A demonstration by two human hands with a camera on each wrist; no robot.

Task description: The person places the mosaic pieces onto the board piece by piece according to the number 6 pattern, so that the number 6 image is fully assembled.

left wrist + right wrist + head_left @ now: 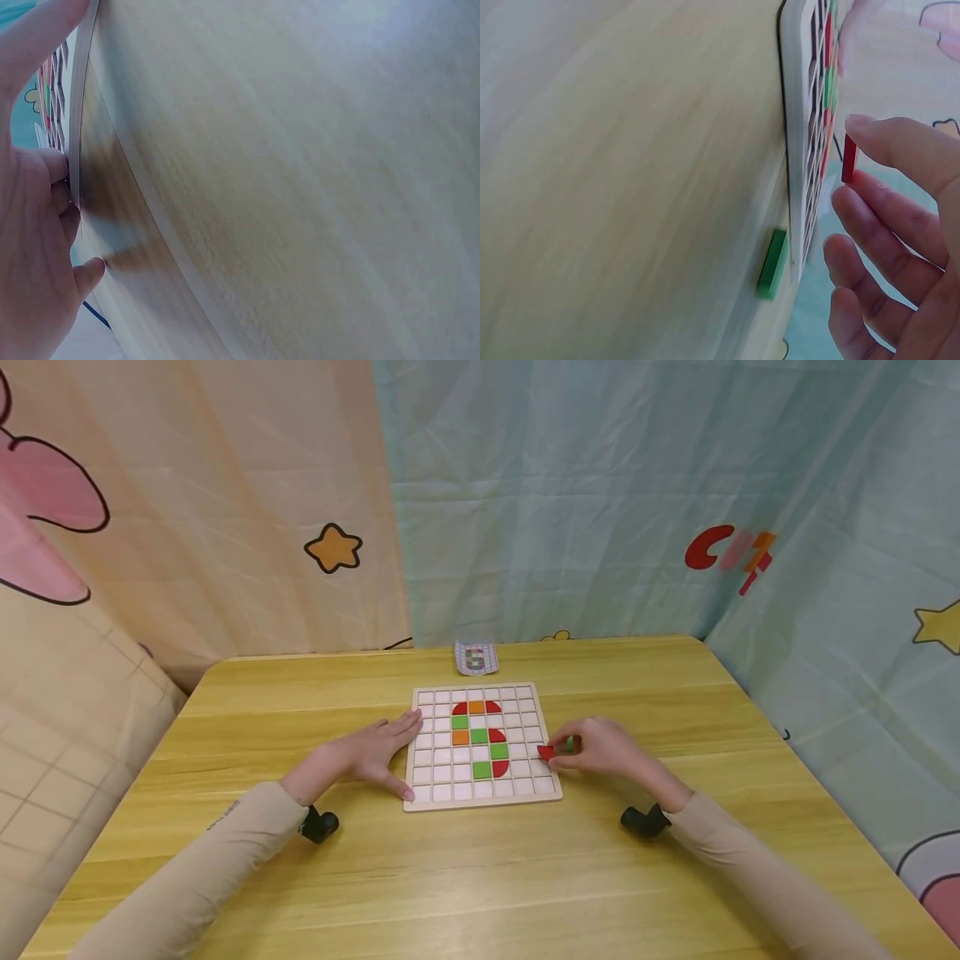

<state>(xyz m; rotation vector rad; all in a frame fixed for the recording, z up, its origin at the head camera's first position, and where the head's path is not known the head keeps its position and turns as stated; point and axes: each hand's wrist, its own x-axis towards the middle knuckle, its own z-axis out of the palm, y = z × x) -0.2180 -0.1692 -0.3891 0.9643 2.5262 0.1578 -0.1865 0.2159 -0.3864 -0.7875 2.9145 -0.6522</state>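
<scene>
A white gridded board point(442, 793) with a pale wooden rim lies on the table. Red, orange and green tiles fill some of its cells, among them an orange tile point(476, 707) near the top. My left hand point(378, 750) rests spread along the board's left edge, its thumb by the lower left corner. Over the right edge, my right hand point(603, 747) pinches a red tile point(849, 159) with a rounded side between thumb and fingers. Below that hand a green tile point(772, 264) lies on the table beside the board, mostly hidden in the head view.
A small printed card point(476, 658) with a coloured figure on a grid lies behind the board. The wooden table point(480, 885) reaches back to printed curtains point(600, 502). Black wrist mounts point(643, 821) stick out at both wrists.
</scene>
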